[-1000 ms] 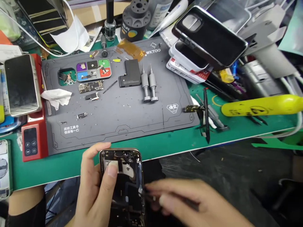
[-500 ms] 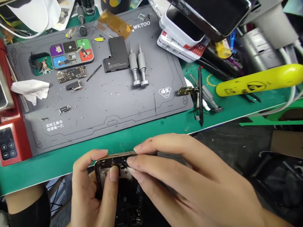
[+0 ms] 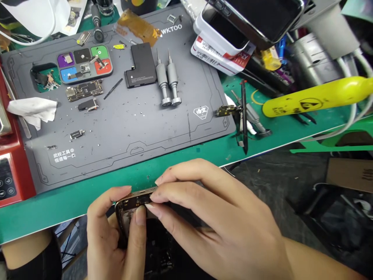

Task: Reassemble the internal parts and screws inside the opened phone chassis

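Observation:
Below the bench edge I hold an opened phone housing, its inner parts exposed and its lower end lost in shadow. My left hand is closed around its left side, with the thumb pressing inside near the top edge and the index finger along the outer rim. At that same end, my right hand has its thumb and index fingertip pinched together just inside the rim. Another right finger reaches over the outer edge. Whatever small part sits between the right fingertips is hidden by them.
On the grey mat lie a phone battery, two screwdrivers, a logic board and a coloured parts tray. A red device stands left. A yellow tube-shaped object juts over the bench's right side.
My right fingertips have shifted slightly left along the housing's top edge, with thumb and index still together. The left hand keeps its hold. The whole view has shifted slightly.

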The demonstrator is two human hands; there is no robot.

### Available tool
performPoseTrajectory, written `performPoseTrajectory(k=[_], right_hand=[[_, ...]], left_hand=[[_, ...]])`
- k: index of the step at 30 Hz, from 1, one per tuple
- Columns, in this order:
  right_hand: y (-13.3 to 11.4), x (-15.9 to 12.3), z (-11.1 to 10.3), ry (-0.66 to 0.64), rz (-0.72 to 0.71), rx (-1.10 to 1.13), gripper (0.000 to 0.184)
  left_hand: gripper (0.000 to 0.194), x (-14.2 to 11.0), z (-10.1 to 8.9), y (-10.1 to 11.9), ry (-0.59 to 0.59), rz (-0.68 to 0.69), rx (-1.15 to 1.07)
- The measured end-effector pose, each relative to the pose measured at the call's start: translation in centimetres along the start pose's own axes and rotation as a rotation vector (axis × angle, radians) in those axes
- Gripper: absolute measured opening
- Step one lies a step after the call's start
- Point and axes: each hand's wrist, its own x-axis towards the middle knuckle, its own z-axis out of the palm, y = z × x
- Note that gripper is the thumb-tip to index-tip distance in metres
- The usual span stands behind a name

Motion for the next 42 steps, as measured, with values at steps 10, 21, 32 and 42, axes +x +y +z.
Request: performPoseTrajectory(k=[10,21,32,42], right_hand=[[0.3,-0.1,0.5,-0.003,-0.016,0.030,0.018],[0.3,0.5,0.8,0.029,-0.044,0.005,0.012],[0.8,0.4,1.7,0.000,0.000,0.060,0.017],[0.8,0.0,1.7,0.049,-0.064,0.035,0.023]], left_hand=[[0.020,-0.2,1.3,1.7,0.120,-0.192,-0.070],[0.031,1.1,-1.0,-0.6,-0.002,0.006,0.112],[0.037,1.2,-0.8,-1.2,-0.020,0.051,0.139],[0.032,0.4,0.2,-0.1,-0.009,-0.091,-0.016]])
